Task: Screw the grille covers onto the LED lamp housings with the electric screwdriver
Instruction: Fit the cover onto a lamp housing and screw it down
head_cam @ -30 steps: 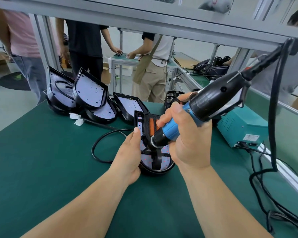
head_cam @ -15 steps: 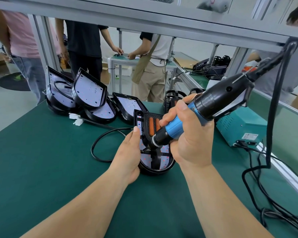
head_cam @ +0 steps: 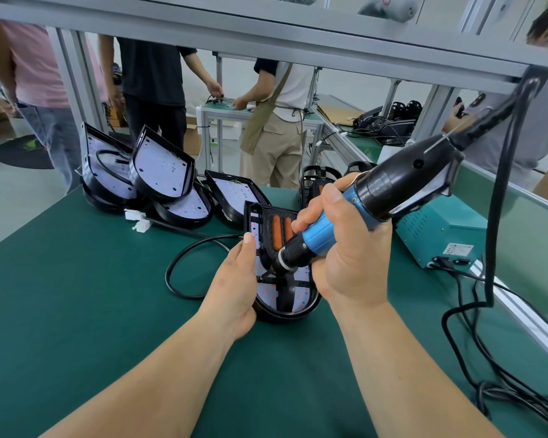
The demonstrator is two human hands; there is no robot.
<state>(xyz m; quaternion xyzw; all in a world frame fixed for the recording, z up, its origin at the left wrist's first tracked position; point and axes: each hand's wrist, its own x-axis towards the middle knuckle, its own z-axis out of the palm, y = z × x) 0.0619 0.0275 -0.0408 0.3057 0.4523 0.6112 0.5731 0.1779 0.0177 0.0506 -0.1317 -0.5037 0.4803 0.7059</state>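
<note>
- Nearest to me, my left hand (head_cam: 234, 279) lies flat against the left side of the lamp housing (head_cam: 285, 314), fingers straight along its rim, bracing it. I can't see the thumb.
- My right hand (head_cam: 351, 257) is wrapped tight round the blue grip of the electric screwdriver (head_cam: 377, 200), which tilts down to the left.
- The bit is down on the grille cover (head_cam: 268, 230), which sits in that housing at the middle of the table (head_cam: 92, 311). The tip is too small for me to tell whether a screw is seated.
- I'd call this mid-drive on one fastening point. I can't count how many screws are already in this cover.
- Just left of the housing, a black cable (head_cam: 178, 267) loops across the mat towards a white connector (head_cam: 138, 218).
- Near the right edge sits the teal power supply box (head_cam: 440, 235), with its leads (head_cam: 475, 327) trailing towards the near right corner.
- Towards the far left corner, a pile of open housings (head_cam: 162, 165) shows bare LED boards with no covers on: at least four to go.
- At the far edge, spare grille covers (head_cam: 314, 178) wait upright. By my reckoning most of the batch is left.
- Beyond the table, other people (head_cam: 276, 128) stand at another bench.
</note>
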